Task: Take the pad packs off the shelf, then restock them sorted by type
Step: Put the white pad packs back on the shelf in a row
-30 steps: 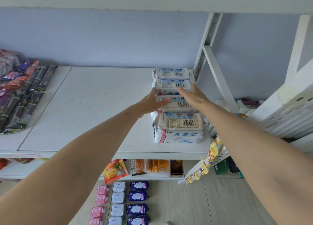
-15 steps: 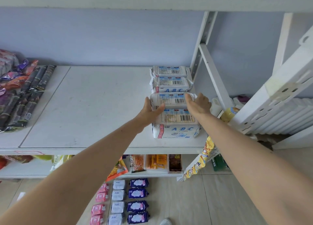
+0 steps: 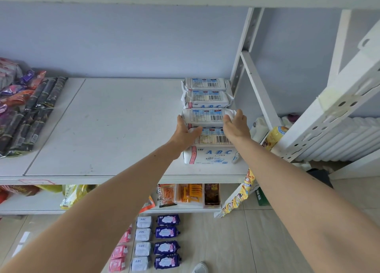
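White pad packs [image 3: 207, 116] with blue ABC lettering, pink side strip, black barcodes; white shelf [image 3: 115, 129]; pale blue wall [image 3: 123, 42]; floor packs: pink [image 3: 119, 252], white [image 3: 141, 248], dark purple [image 3: 166, 247]; dark snack packets [image 3: 30, 116] at left.

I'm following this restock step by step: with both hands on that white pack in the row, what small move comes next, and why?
Probably settle the white pack down into line. The left hand and right hand grip its ends, and it sits raised between the packs behind and the front pack.
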